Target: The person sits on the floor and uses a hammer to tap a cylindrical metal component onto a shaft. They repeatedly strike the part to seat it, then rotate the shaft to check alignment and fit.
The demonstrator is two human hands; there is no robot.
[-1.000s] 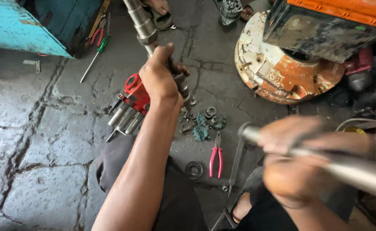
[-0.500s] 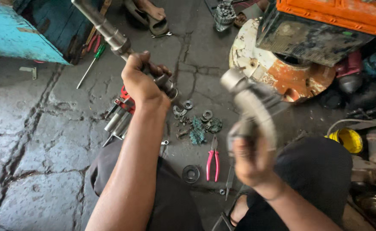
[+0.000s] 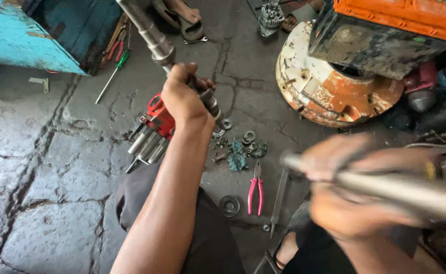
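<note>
Above the cracked stone floor [image 3: 45, 203], our left hand [image 3: 182, 99] closes its fingers around a stepped steel shaft [image 3: 154, 38], held slanting up and away over a red socket set [image 3: 154, 127]. We judge it heavy, rigid and probably greasy, best gripped at mid-length. Our right hand [image 3: 355, 195], blurred, wraps a plain metal rod [image 3: 410, 190]. Pink pliers [image 3: 256, 187] and washers [image 3: 228, 205] lie below.

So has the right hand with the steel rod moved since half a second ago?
Yes. The right hand dropped lower and further right, so the steel rod now lies nearly level, below the rusty round base.
</note>
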